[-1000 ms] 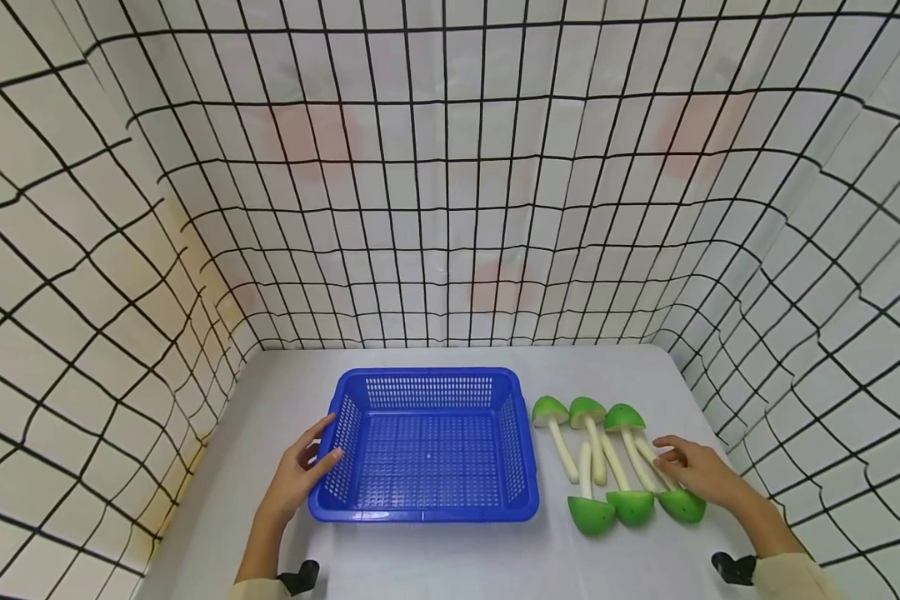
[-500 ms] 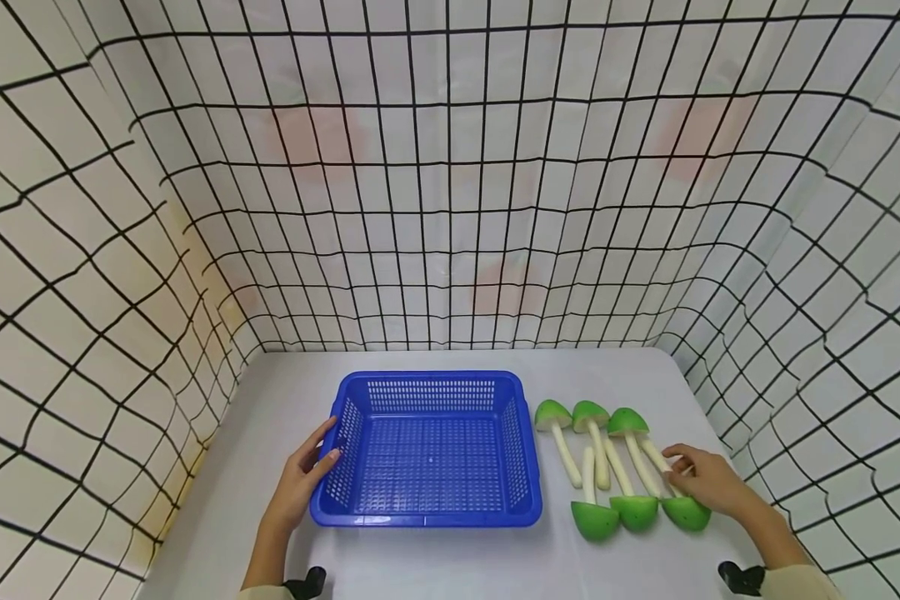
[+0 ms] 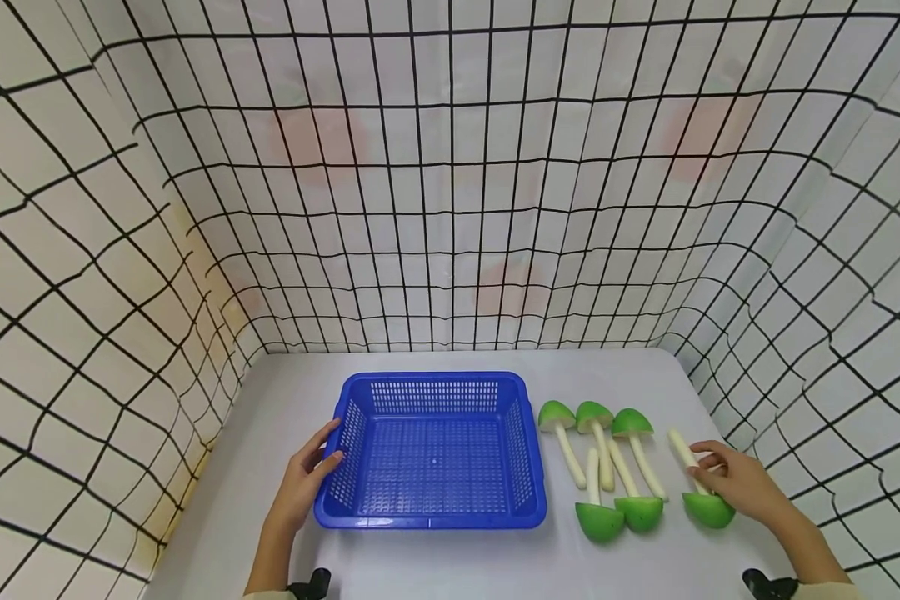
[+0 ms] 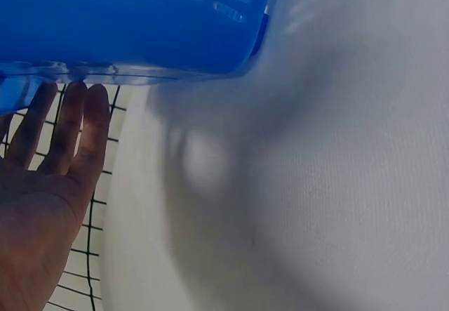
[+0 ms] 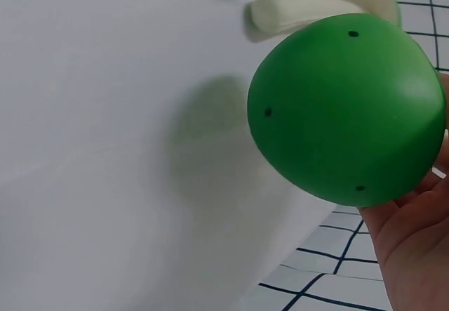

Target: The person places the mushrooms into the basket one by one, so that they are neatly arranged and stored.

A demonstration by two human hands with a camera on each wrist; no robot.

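Right hand (image 3: 746,485) pinches one mushroom (image 3: 710,511), now apart from the others (image 3: 600,522); left hand (image 3: 302,483) touches the basket (image 3: 431,522) with straight fingers.

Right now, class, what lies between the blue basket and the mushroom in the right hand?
In the head view, five other green-capped mushrooms lie between the blue basket and the held mushroom: three caps far, two near.
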